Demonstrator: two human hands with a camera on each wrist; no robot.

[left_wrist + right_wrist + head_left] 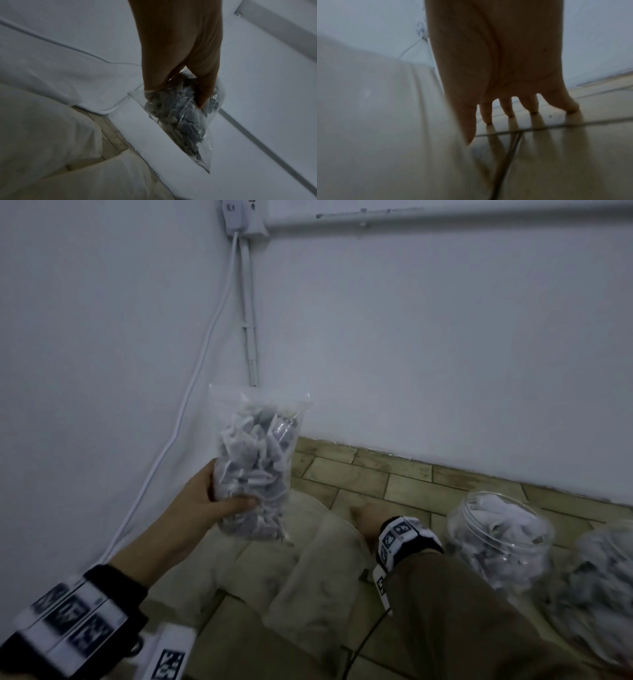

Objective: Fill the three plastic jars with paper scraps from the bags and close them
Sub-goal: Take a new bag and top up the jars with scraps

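Against the white wall (411, 337), left hand (212, 494) grips the scrap bag (255, 463)

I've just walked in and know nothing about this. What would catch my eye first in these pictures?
Probably the clear bag of paper scraps, held up in front of the white wall in the grip of the left hand. Next, the open plastic jar already holding scraps, standing on the tiled floor to the right, with a second jar at the picture's edge. The right hand reaches low over the floor, fingers spread.

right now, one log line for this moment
left hand: holds bag of scraps | right hand: open, fingertips on floor | open jar: holds scraps
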